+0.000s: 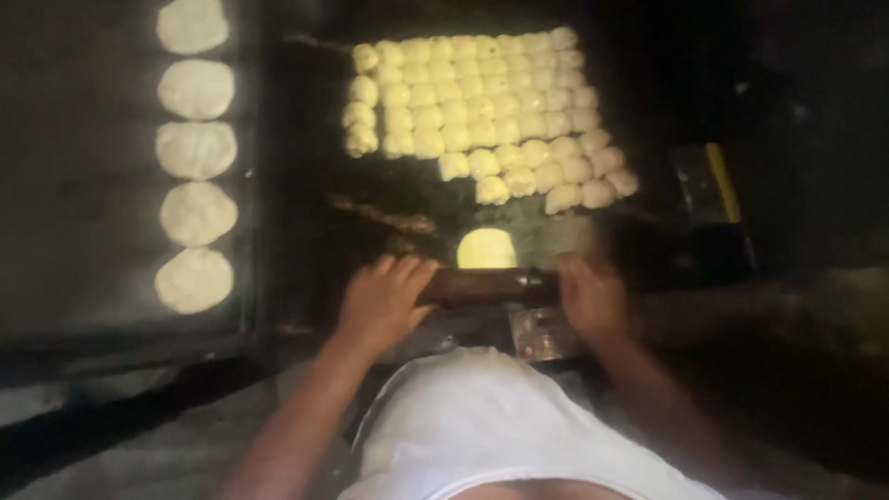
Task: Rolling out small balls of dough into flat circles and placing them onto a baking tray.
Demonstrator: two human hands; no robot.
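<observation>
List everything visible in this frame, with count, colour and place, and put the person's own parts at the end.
Rolling pin: one, dark brown, lying crosswise under both hands.
Dough piece being rolled: one, pale yellow, just beyond the pin.
Dough balls: several dozen, pale yellow, in packed rows on the dark work surface farther back.
Flattened dough rounds: five, off-white, in a column on the grey tray at left.
Dark object with a yellow strip: one, at right; too dim to identify.
White shirt: one, bottom centre.
Left hand: on the pin's left end.
Right hand: on the pin's right end, blurred.
</observation>
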